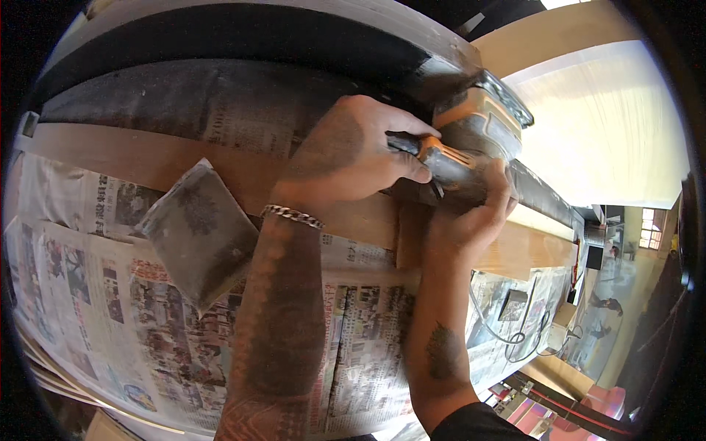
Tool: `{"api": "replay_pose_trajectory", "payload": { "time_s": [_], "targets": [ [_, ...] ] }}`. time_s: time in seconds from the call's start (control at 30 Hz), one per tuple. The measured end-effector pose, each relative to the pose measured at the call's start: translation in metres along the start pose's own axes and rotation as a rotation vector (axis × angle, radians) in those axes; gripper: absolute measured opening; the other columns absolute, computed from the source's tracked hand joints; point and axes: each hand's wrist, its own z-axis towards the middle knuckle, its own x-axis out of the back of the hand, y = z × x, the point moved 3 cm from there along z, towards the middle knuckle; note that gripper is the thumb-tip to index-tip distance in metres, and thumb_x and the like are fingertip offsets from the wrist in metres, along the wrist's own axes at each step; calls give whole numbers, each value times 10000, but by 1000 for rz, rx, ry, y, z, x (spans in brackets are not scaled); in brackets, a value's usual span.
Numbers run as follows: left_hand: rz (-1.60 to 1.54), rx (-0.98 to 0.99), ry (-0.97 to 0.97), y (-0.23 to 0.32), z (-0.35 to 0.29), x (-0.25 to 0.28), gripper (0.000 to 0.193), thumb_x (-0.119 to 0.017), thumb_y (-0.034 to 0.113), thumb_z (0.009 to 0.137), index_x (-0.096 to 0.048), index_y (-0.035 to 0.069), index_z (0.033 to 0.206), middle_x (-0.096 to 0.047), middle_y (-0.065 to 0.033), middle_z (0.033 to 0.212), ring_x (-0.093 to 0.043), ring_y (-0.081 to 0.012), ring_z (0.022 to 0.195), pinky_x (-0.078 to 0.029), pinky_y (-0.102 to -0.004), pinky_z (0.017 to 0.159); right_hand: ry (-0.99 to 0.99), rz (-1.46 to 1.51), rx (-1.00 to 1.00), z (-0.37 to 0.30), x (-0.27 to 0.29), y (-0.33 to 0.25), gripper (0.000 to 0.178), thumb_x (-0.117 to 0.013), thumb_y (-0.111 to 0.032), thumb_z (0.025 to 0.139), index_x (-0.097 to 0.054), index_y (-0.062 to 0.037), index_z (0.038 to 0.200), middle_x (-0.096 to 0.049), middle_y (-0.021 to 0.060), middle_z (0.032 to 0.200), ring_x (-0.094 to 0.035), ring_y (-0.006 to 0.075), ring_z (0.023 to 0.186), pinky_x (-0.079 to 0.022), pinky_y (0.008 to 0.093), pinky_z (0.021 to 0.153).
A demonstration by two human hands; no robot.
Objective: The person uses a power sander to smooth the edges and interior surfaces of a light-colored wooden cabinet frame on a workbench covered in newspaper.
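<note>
A dusty orange-and-grey power sander (474, 128) is tilted on its side, its flat pad turned up and away to the right beside the end of a pale-edged dark panel (316, 44). Whether the pad touches the panel I cannot tell. My left hand (349, 151) is closed around the black rear end of the tool, thumb and forefinger pinching it. From below, my right hand (471, 220) grips the sander's body, its fingers partly hidden. A long wooden strip (353, 217) runs beneath both wrists. Left of my left forearm lies a grey, dust-covered square sheet (202, 235).
Newspaper (176, 323) covers the work surface. A small brown piece (409, 235) rests against the strip. To the right are a thin looped cable (507, 338), a dark square pad (513, 305) and a bright pale board (599, 125). Pink seats (603, 403) show lower right.
</note>
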Motion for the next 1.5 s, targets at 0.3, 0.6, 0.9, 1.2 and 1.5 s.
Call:
{"api": "replay_pose_trajectory", "payload": {
  "time_s": [0.3, 0.6, 0.9, 1.2, 1.5],
  "targets": [
    [56, -50, 19, 5, -4, 5, 495, -852, 73, 736, -733, 16, 1213, -778, -139, 1031, -724, -163, 921, -556, -291, 853, -63, -393, 330, 3, 13, 2, 485, -725, -229, 898, -538, -27, 1298, -493, 131, 1268, -525, 251, 1173, -462, 425, 1016],
    [39, -15, 28, 2, -2, 1, 503, -868, 96, 715, -746, 37, 1199, -776, -148, 1057, -732, -176, 939, -559, -302, 863, -85, -365, 352, 4, 6, -2, 425, -700, -195, 916, -551, -57, 1290, -493, 133, 1260, -531, 279, 1177, -473, 423, 1011],
    [11, -53, 36, 3, 4, -7, 509, -872, 85, 700, -750, 39, 1192, -778, -135, 1047, -730, -183, 933, -557, -302, 867, -182, -445, 372, 17, 30, 15, 385, -670, -110, 931, -578, -49, 1300, -507, 173, 1295, -503, 305, 1246, -462, 429, 1036],
    [-34, -44, 24, -2, 5, -12, 502, -890, 95, 701, -752, 31, 1180, -779, -129, 1024, -724, -153, 909, -563, -288, 834, 10, 196, -102, 8, 6, 3, 382, -685, -212, 938, -563, -44, 1259, -496, 113, 1283, -523, 249, 1196, -459, 422, 1028],
    [9, -45, 45, 3, 1, -6, 510, -893, 99, 686, -755, 28, 1172, -780, -122, 1012, -724, -151, 892, -562, -284, 828, -8, 229, -101, 15, 13, 8, 343, -669, -122, 924, -573, -67, 1249, -511, 145, 1271, -536, 287, 1196, -467, 435, 1034]
  ]
}}
